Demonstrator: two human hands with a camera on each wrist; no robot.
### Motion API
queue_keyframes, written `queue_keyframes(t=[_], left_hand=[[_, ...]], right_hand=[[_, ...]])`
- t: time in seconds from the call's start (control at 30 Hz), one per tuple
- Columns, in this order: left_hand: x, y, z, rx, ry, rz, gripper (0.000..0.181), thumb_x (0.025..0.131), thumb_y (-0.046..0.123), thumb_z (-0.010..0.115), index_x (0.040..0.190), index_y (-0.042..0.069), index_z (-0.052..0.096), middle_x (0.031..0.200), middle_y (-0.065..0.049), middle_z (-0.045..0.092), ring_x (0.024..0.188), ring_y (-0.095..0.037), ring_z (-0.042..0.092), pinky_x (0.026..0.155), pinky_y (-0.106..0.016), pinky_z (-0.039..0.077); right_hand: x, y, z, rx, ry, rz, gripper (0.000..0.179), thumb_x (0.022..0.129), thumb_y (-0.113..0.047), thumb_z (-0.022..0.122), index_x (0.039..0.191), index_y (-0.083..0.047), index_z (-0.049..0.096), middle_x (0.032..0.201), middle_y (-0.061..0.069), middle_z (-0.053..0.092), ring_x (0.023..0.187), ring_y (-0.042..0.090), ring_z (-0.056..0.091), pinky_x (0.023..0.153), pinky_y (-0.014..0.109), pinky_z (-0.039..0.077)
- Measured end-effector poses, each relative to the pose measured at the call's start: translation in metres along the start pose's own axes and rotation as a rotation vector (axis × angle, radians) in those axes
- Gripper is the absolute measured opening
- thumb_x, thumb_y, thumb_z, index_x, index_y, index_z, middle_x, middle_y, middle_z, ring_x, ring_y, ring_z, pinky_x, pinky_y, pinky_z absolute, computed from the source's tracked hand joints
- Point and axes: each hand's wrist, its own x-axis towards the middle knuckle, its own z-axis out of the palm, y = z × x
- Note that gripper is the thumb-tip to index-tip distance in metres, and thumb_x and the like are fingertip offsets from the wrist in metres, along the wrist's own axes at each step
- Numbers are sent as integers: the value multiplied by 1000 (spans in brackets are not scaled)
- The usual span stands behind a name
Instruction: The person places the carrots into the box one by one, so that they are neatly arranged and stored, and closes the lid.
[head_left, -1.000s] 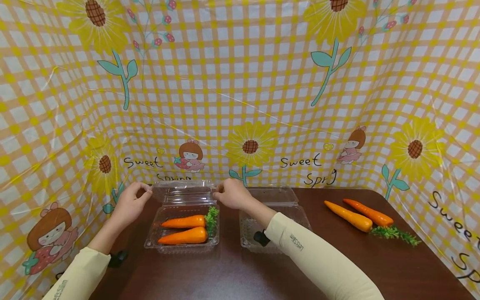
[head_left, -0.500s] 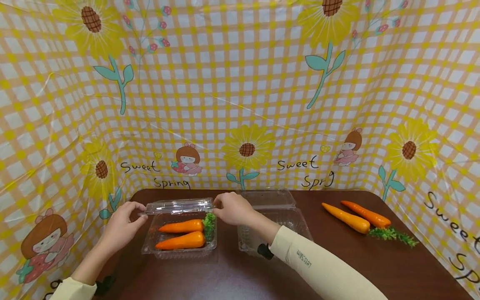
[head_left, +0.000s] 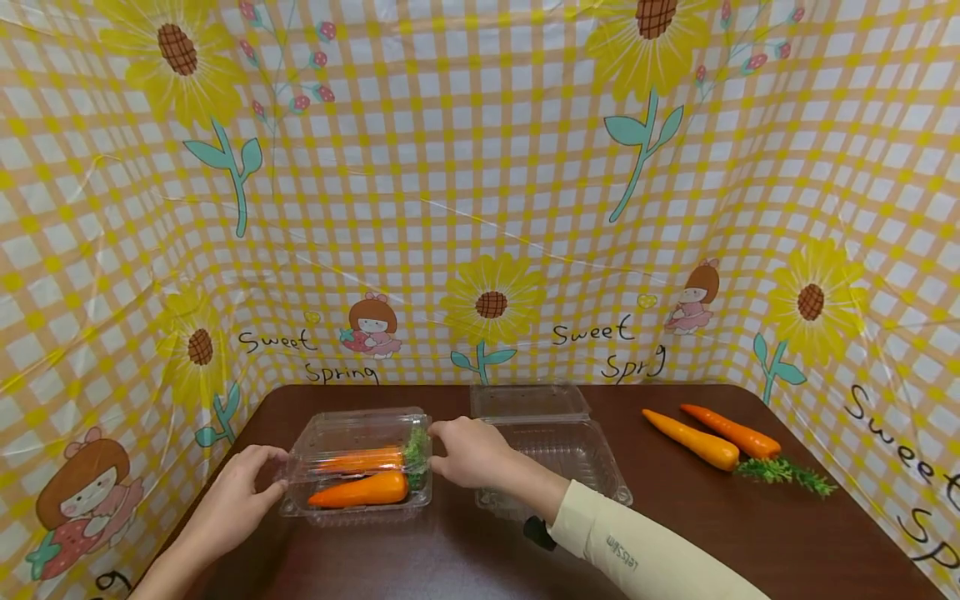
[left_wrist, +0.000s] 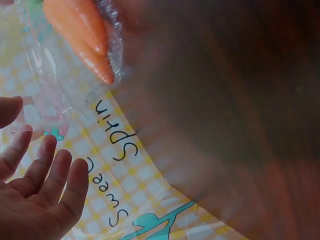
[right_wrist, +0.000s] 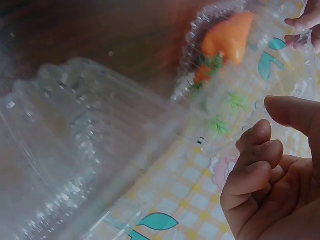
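A clear plastic clamshell box sits at the left of the table in the head view, with two orange carrots inside. The front carrot shows plainly; the rear carrot and its green leaves are seen through the tilted lid. My left hand pinches the lid's left corner between thumb and fingers. At the opposite corner, my right hand grips the lid's edge. The lid slants forward, its front edge above the box's front rim. The left wrist view shows my left fingers spread below the clear plastic.
A second clear clamshell box stands open to the right, its lid leaning back; my right forearm crosses in front of it. Two more carrots with green leaves lie at the right of the table. A checked cloth surrounds the table.
Both hands have moved down and toward the person, swinging the left box's lid from upright to slanting over the carrots. The second box and the loose carrots have stayed in place.
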Motion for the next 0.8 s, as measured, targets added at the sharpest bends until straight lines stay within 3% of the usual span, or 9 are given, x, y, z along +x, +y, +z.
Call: queue_keyframes(t=[0.13, 0.23, 0.33, 0.47, 0.57, 0.63, 0.73, 0.8], left_hand=[[-5, -3, 4, -6, -45, -19, 34, 92, 10, 71, 124, 7, 63, 127, -12, 60, 123, -39, 52, 89, -54, 48], [-7, -5, 4, -17, -79, -27, 34, 92, 9, 68, 125, 8, 63, 129, -12, 59, 125, -40, 51, 90, -53, 48], [-7, -4, 3, -32, -101, -36, 31, 94, 10, 65, 124, 8, 64, 130, -11, 59, 125, -39, 51, 88, -50, 49], [-5, -5, 2, -37, -113, -39, 28, 97, 17, 63, 123, 7, 66, 131, -13, 59, 116, -34, 56, 81, -44, 50], [-4, -6, 4, -28, -103, -55, 27, 99, 23, 63, 122, 10, 66, 131, -13, 60, 112, -30, 59, 80, -44, 51], [-6, -6, 6, -31, -100, -81, 26, 99, 26, 64, 120, 12, 66, 128, -12, 60, 111, -30, 60, 82, -46, 51], [-8, -8, 9, -51, -107, -145, 27, 98, 31, 66, 118, 13, 64, 125, -11, 61, 111, -29, 61, 82, -47, 52], [-7, -11, 11, -61, -126, -196, 33, 98, 37, 65, 117, 11, 63, 124, -11, 62, 106, -27, 62, 79, -46, 52]], right_hand=[[-5, -1, 7, -36, -3, -12, 46, 93, -28, 71, 135, -10, 63, 84, 0, 71, 48, 10, 47, 46, 26, 37], [-7, -1, 10, -42, -14, -17, 47, 93, -25, 70, 136, -10, 62, 63, -5, 58, 43, 9, 38, 42, 24, 29], [-9, 0, 11, -24, -16, -19, 45, 92, -22, 68, 135, -10, 63, 59, -6, 51, 42, 9, 31, 41, 24, 23], [-10, -1, 10, -7, 19, -15, 39, 92, -27, 68, 128, -11, 69, 83, -1, 70, 51, 10, 48, 44, 26, 35], [-9, -2, 12, -2, 50, -1, 38, 91, -35, 72, 121, -12, 72, 101, 3, 75, 64, 13, 61, 50, 29, 45], [-9, -2, 15, 18, 60, 16, 33, 89, -37, 75, 111, -12, 74, 95, 1, 74, 64, 13, 62, 51, 28, 46], [-9, -3, 18, 72, 56, 43, 23, 87, -36, 77, 80, -15, 69, 67, -8, 61, 52, 9, 50, 46, 25, 37], [-9, -4, 18, 117, 34, 56, 38, 87, -34, 77, 59, -17, 57, 52, -11, 42, 43, 7, 36, 42, 23, 27]])
